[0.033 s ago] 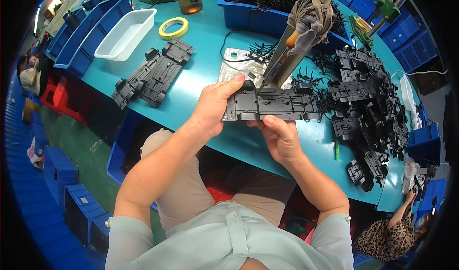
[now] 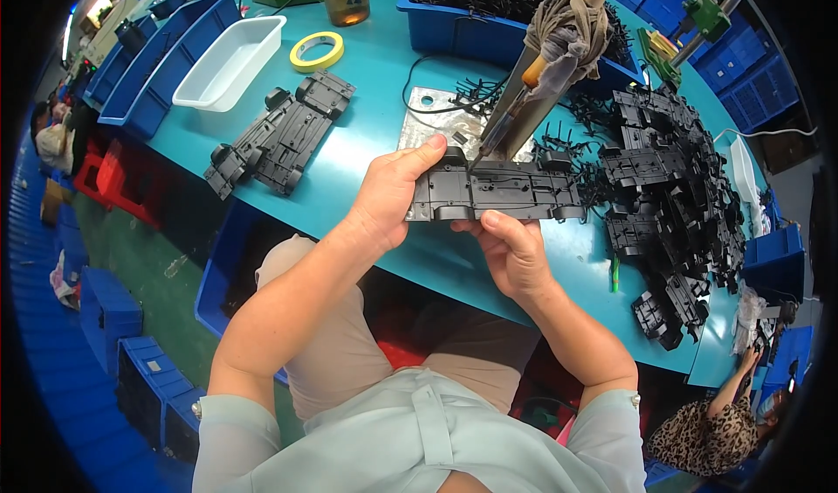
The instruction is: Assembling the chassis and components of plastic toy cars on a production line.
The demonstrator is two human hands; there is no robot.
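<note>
A black plastic toy car chassis [image 2: 515, 189] is held level over the front part of the table, its moulded side facing up. My left hand [image 2: 390, 189] grips its left end, thumb on top. Along the near edge, my right hand [image 2: 517, 255] pinches it between thumb and fingers; the fingers underneath are partly hidden. A slim, soldering-iron-like tool [image 2: 497, 135] with an orange handle slants down to the chassis, its tip at or just above the surface. Cloth [image 2: 563, 39] binds it to an upright metal post [image 2: 522, 122]. Behind the chassis lies a metal plate [image 2: 423, 124].
Chassis parts lie at left [image 2: 284, 135] and in a large pile [image 2: 668, 187] at right. Small black pieces fill a blue bin [image 2: 445, 30]. Yellow tape [image 2: 316, 50], a white tray [image 2: 231, 65] and a green pen-like item [image 2: 614, 275] rest on the table. Another person [image 2: 711, 432] sits far right.
</note>
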